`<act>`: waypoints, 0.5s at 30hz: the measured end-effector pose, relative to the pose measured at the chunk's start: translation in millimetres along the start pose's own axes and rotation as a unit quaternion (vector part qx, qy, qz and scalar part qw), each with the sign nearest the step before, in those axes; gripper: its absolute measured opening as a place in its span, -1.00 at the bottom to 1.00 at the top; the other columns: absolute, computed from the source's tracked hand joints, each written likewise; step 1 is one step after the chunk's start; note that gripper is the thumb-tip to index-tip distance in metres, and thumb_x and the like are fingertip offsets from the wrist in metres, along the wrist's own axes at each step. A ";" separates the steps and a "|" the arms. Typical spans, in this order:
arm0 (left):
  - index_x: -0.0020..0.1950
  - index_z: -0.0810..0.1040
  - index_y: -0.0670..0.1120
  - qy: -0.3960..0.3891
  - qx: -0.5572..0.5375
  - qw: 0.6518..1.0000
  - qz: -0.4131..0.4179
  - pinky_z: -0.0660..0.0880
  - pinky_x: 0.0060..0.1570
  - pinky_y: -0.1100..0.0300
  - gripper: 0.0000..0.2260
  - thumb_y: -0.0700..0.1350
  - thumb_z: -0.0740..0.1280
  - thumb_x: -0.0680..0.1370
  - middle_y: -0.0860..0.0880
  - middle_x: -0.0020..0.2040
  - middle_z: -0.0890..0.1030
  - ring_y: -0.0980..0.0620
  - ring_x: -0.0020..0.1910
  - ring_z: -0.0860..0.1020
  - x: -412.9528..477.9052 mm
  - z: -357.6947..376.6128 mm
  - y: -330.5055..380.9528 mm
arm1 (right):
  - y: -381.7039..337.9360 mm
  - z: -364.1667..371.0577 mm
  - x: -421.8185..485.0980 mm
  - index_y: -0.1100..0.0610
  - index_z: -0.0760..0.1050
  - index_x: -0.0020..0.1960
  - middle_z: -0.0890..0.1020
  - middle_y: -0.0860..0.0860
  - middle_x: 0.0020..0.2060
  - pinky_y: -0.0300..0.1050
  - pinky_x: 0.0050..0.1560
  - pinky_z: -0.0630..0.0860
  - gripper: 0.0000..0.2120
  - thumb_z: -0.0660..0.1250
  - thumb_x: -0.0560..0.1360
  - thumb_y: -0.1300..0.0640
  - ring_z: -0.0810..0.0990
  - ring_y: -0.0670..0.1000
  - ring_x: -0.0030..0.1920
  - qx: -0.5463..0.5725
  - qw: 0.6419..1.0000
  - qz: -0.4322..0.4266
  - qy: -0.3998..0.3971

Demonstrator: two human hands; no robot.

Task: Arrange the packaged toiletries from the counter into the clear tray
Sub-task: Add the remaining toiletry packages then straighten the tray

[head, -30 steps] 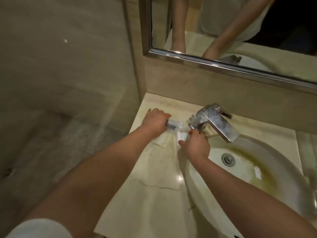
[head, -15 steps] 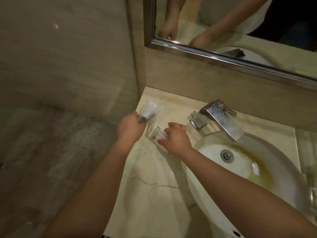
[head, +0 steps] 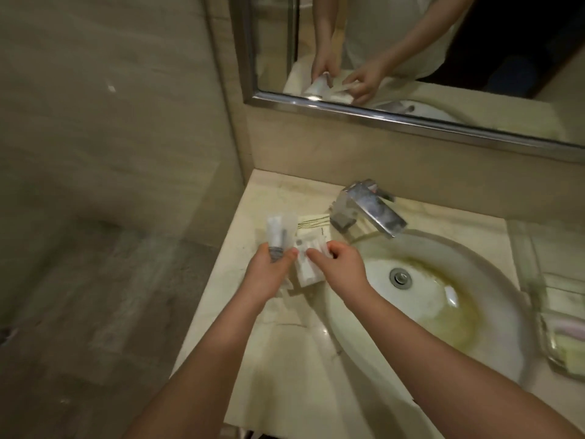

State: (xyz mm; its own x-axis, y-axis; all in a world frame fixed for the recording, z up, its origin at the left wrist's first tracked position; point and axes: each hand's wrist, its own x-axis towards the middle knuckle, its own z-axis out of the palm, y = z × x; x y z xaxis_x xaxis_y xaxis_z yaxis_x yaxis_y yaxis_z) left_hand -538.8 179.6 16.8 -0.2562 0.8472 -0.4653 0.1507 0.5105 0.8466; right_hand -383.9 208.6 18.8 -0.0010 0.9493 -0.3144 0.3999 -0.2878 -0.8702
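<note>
While left hand grips tube, right hand pinches packet.

Glossy marble counter, shiny metal tap, seemingly plastic-wrapped packets

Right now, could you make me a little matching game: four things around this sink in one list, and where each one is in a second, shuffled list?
Things:
1. small tubes
2. white packet
3. faucet
4. clear tray

Places:
A. on the counter at the far right of the sink
B. behind the basin, spout over it
C. held up in the left hand
D. under the right hand fingertips, left of the basin

Pairs: 1-C, 2-D, 3-B, 4-A
</note>
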 end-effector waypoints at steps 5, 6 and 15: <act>0.01 0.67 -0.11 -0.093 -0.059 0.994 0.029 0.59 -0.23 0.11 -0.83 -0.13 0.50 0.44 -0.06 -0.17 0.73 -0.03 -0.20 0.70 -55.6 78.6 17.9 | 26.7 -86.9 -57.1 0.20 0.60 -0.25 0.57 0.02 -0.41 -0.19 -0.36 0.38 -0.79 0.47 0.44 0.07 0.47 -0.08 -0.40 0.059 0.997 0.003 0.047; -0.05 0.67 -0.12 -0.109 -0.058 0.992 0.028 0.55 -0.28 0.15 -0.89 -0.17 0.50 0.44 -0.04 -0.24 0.72 0.00 -0.27 0.68 -69.1 98.4 20.5 | 36.4 -109.0 -69.0 0.25 0.60 -0.23 0.58 0.08 -0.40 -0.16 -0.36 0.38 -0.74 0.46 0.44 0.04 0.47 -0.05 -0.39 0.058 0.996 -0.004 0.062; -0.19 0.61 -0.17 -0.207 -0.019 0.977 0.044 0.47 -0.36 0.18 -0.95 -0.29 0.44 0.45 -0.07 -0.37 0.58 0.03 -0.37 0.54 -196.0 299.6 34.0 | 144.9 -299.5 -173.9 0.04 0.23 -0.44 0.22 -0.13 -0.57 -0.22 -0.45 0.15 -0.54 0.35 0.55 0.05 0.20 -0.11 -0.49 0.109 0.970 0.021 0.218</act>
State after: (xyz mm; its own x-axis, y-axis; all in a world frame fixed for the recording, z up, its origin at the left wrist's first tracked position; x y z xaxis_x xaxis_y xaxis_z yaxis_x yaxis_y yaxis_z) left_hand -197.4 74.9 59.3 0.1663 0.8780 -0.4489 0.1174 0.4344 0.8930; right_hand -51.3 39.7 61.0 0.4172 0.8860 -0.2025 0.1876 -0.3020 -0.9347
